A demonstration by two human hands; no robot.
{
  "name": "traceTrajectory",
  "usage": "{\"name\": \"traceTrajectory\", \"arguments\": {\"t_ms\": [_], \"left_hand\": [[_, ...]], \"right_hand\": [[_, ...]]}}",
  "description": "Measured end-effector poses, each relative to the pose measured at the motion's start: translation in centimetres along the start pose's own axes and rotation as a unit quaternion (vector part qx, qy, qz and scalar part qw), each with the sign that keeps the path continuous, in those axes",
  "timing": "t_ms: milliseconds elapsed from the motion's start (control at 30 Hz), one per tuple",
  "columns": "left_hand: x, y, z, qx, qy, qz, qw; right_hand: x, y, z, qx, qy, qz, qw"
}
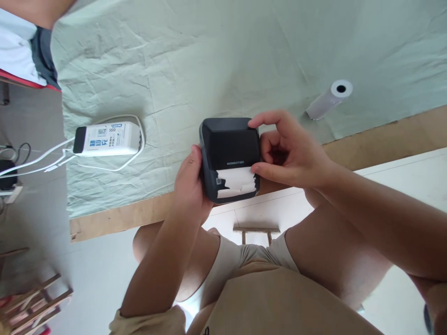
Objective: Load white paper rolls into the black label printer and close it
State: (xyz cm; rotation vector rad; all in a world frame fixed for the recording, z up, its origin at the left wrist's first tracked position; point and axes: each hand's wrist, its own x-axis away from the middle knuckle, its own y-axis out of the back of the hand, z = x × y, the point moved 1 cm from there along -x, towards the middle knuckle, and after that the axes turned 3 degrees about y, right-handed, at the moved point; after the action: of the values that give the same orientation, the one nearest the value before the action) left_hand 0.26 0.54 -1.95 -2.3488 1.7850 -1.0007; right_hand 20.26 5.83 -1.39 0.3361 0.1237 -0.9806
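Note:
A dark label printer [230,158] with a glossy black lid is held near the table's front edge. Torn white paper [239,182] with a ragged edge covers its lower front. My left hand [190,179] is closed round the printer's left side, its thumb along the edge and its other fingers hidden beneath. My right hand [288,149] grips the right side, index fingertip at the lid's upper corner and thumb by the torn paper. The other right fingers are curled in. A white paper roll [326,100] with a dark core hole lies beyond my right hand.
A pale green cloth [174,70] covers the table, whose bare wooden edge [118,217] runs along my side. A white power strip [108,138] with cables lies at left. Another person's arm [42,9] reaches in at upper left. Wooden stools [38,302] stand on the floor.

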Motion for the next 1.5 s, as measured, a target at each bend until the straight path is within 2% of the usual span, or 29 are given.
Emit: {"name": "traceTrajectory", "arguments": {"t_ms": [100, 333, 433, 500, 633, 700, 767, 900, 1000, 1067, 1133, 1200, 1233, 1267, 1300, 1333, 1367, 1433, 1500], "left_hand": [[0.1, 0.1, -0.1, 0.005, 0.007, 0.012, 1.000], [0.7, -0.3, -0.7, -0.002, -0.033, 0.053, 0.998], [0.6, -0.1, -0.7, 0.013, -0.038, 0.040, 0.998], [0.4, 0.0, -0.5, 0.015, -0.027, 0.029, 0.999], [0.3, 0.0, -0.3, 0.000, 0.014, 0.040, 0.999], [0.3, -0.1, -0.4, 0.004, 0.020, 0.046, 0.999], [0.4, -0.3, -0.5, 0.000, 0.008, 0.059, 0.998], [0.6, -0.1, -0.6, -0.025, -0.012, 0.106, 0.994], [0.6, 0.3, -0.3, -0.030, -0.016, 0.115, 0.993], [0.5, 0.5, -0.2, -0.028, -0.016, 0.115, 0.993], [0.5, 0.7, -0.1, -0.028, -0.019, 0.103, 0.994], [0.5, 0.9, 0.0, -0.030, -0.019, 0.085, 0.996], [0.4, 1.0, 0.0, -0.031, -0.018, 0.080, 0.996], [0.4, 1.1, 0.0, -0.033, -0.015, 0.079, 0.996], [0.4, 1.2, 0.1, -0.034, -0.010, 0.085, 0.996], [0.4, 1.2, 0.1, -0.034, -0.007, 0.091, 0.995], [0.5, 1.1, 0.0, -0.033, -0.008, 0.094, 0.995], [0.5, 0.9, 0.0, -0.032, -0.017, 0.091, 0.995], [0.5, 0.6, -0.2, -0.028, -0.025, 0.090, 0.995]], "right_hand": [[-0.1, 0.0, 0.0, -0.008, 0.008, 0.015, 1.000], [-0.1, 0.2, 0.0, -0.022, -0.053, 0.023, 0.998], [0.2, 0.1, 0.4, 0.007, -0.045, 0.005, 0.999], [0.4, 0.0, 1.2, 0.024, -0.017, -0.044, 0.999], [0.0, -0.2, 3.2, 0.054, 0.062, -0.223, 0.971], [-0.6, -0.3, 3.8, 0.092, 0.076, -0.258, 0.959], [-1.3, -0.4, 4.0, 0.158, 0.082, -0.224, 0.958], [-2.3, -0.8, 3.2, 0.346, 0.057, -0.069, 0.934], [-2.5, -0.7, 3.1, 0.399, 0.029, 0.011, 0.917], [-2.3, -0.3, 4.0, 0.383, 0.027, 0.027, 0.923], [-1.9, 0.5, 5.3, 0.310, 0.018, 0.005, 0.950], [-1.3, 1.7, 6.1, 0.180, -0.010, -0.074, 0.981], [-0.9, 2.3, 6.1, 0.103, -0.024, -0.128, 0.986], [-0.6, 2.8, 5.7, 0.030, -0.046, -0.185, 0.981], [-0.2, 3.2, 4.9, -0.037, -0.075, -0.206, 0.975], [0.1, 3.6, 3.9, -0.085, -0.103, -0.219, 0.967], [0.5, 3.7, 2.7, -0.112, -0.131, -0.190, 0.967], [1.3, 3.9, 0.5, -0.088, -0.148, -0.197, 0.965], [2.0, 3.8, -1.0, -0.063, -0.136, -0.176, 0.973]]}}
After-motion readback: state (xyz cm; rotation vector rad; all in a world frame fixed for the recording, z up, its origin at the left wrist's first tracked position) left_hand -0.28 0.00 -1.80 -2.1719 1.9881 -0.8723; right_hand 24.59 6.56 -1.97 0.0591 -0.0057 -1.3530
